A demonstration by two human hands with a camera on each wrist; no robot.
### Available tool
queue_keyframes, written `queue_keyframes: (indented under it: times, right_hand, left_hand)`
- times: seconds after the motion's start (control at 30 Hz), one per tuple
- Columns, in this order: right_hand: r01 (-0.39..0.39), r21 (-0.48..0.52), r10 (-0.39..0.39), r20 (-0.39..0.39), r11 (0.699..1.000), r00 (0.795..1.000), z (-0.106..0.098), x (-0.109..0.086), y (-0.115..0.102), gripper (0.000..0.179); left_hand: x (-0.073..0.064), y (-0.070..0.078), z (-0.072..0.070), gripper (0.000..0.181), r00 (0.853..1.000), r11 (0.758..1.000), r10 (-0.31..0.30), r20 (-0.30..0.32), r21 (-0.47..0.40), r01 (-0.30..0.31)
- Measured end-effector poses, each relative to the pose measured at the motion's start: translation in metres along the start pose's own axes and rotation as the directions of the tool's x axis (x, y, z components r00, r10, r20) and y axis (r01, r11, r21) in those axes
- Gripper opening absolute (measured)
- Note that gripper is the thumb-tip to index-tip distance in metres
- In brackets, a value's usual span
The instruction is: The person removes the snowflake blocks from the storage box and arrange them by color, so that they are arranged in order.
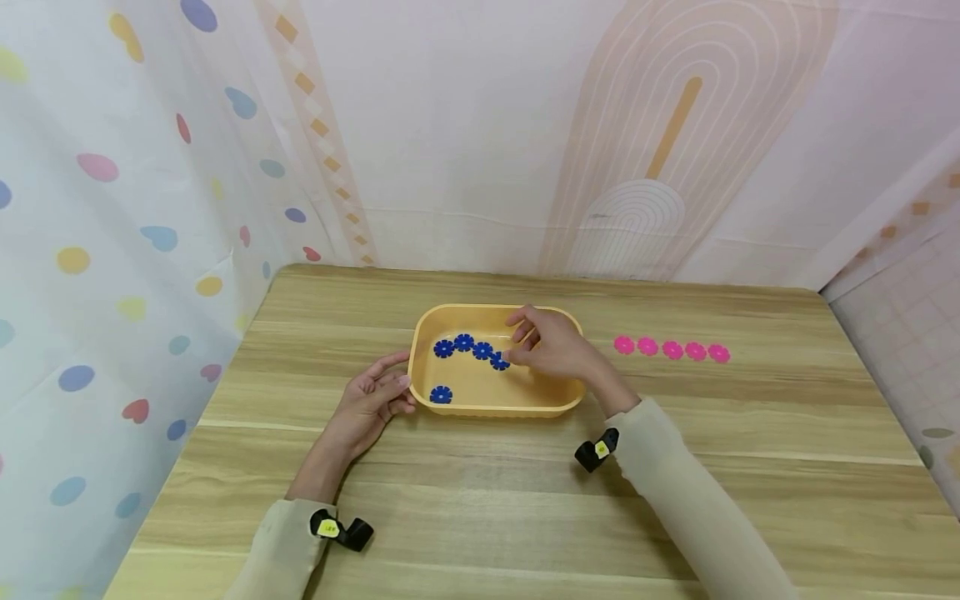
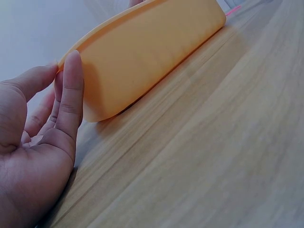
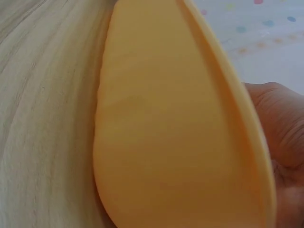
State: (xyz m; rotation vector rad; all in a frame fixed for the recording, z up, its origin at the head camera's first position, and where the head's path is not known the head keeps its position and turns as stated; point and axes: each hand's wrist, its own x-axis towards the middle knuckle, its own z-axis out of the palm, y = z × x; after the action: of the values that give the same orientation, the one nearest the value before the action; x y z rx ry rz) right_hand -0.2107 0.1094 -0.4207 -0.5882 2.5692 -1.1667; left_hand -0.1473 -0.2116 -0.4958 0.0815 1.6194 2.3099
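A yellow plastic tray with rounded corners stands on the table. My left hand pinches the rim at its left end, thumb on top and fingers below, as the left wrist view also shows. Inside lie several blue notched building discs, most in a short bent row, with one separate disc near the front left corner. My right hand reaches over the tray's right side. Its lowest fingertips pinch the blue disc at the row's right end. The tray wall hides these fingertips in the right wrist view.
To the right of the tray, several pink notched discs lie in a line on the wooden table. A patterned curtain hangs behind the table's back edge, and another with coloured dots hangs at the left.
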Motion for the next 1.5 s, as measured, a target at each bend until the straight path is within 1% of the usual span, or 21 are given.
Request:
queue_keyframes:
  times: [0.23, 0.37, 0.63, 0.87, 1.1, 1.5]
  right_hand:
    - [-0.042, 0.003, 0.041, 0.067, 0.999, 0.997, 0.013, 0.008, 0.008, 0.051]
    - [-0.062, 0.007, 0.061, 0.082, 0.998, 0.995, 0.019, 0.011, 0.012, 0.05]
    - [-0.056, -0.071, 0.061, 0.067, 0.996, 0.996, 0.025, 0.014, 0.011, 0.035]
    - [-0.064, -0.068, 0.068, 0.058, 0.996, 0.996, 0.028, 0.013, 0.012, 0.025]
    - [-0.062, -0.086, 0.066, 0.044, 0.994, 0.997, 0.03, 0.015, 0.012, 0.023]
    - [-0.028, -0.107, 0.031, 0.027, 0.994, 0.999, 0.031, 0.015, 0.01, 0.024]
  left_hand:
    - [-0.001, 0.0, 0.001, 0.054, 1.0, 1.0, -0.005, -0.003, 0.005, 0.005]
    - [-0.002, 0.0, 0.002, 0.052, 1.0, 1.0, 0.001, 0.003, 0.004, -0.001]
    - [-0.002, -0.001, 0.0, 0.052, 1.0, 1.0, 0.014, 0.018, 0.006, -0.014]
    - [-0.001, -0.002, -0.001, 0.046, 1.0, 1.0, 0.013, 0.018, 0.0, -0.013]
    - [-0.002, -0.002, -0.001, 0.047, 1.0, 1.0, 0.015, 0.022, -0.01, -0.015]
    - [-0.004, 0.0, -0.002, 0.049, 0.999, 0.999, 0.028, 0.042, -0.021, -0.028]
